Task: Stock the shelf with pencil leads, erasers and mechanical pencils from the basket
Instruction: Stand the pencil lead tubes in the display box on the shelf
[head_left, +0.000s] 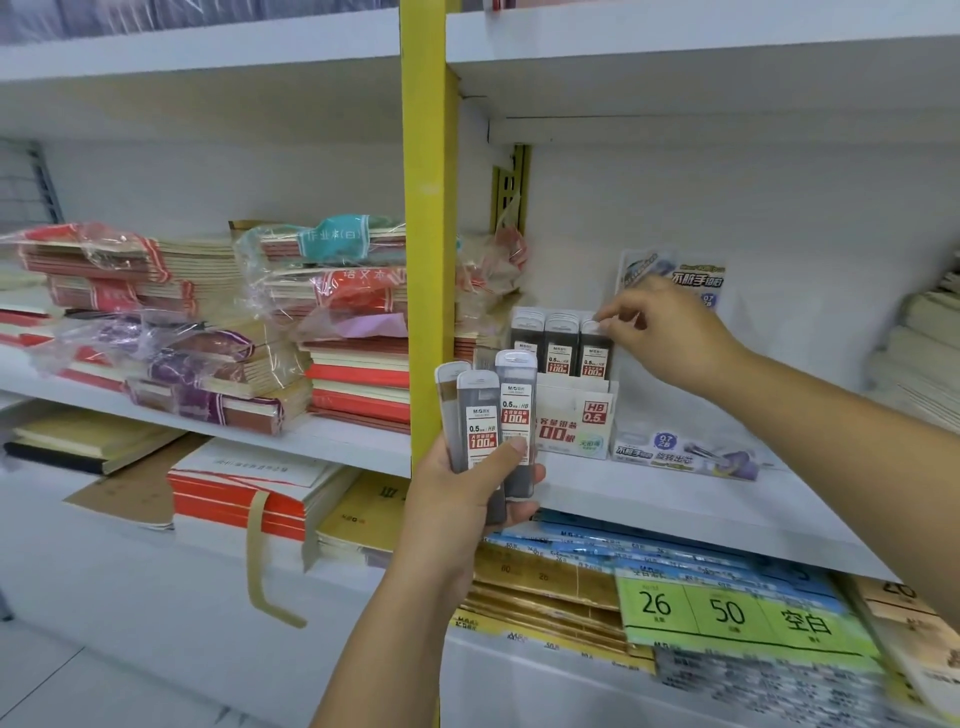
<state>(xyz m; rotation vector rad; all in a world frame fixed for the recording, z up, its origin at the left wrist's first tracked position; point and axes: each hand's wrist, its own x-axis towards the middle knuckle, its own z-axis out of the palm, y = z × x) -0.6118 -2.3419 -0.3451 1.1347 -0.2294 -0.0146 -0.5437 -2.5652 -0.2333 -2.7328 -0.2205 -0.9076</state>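
Observation:
My left hand (462, 493) grips three slim pencil lead cases (485, 415) fanned upright in front of the white shelf (649, 499). A white display box (574, 415) marked HB 0.5 stands on that shelf with a row of lead cases (558, 343) upright inside it. My right hand (665, 332) reaches over the box and pinches the white cap of the rightmost lead case (592, 345) in the row. The basket is out of view.
A yellow upright post (428, 234) divides the shelving. Wrapped notebook stacks (322, 322) fill the left bay. A purple-printed lead box (685, 452) lies right of the display box, its open lid (675, 275) raised behind my right hand. Paper packs (727, 608) sit on the lower shelf.

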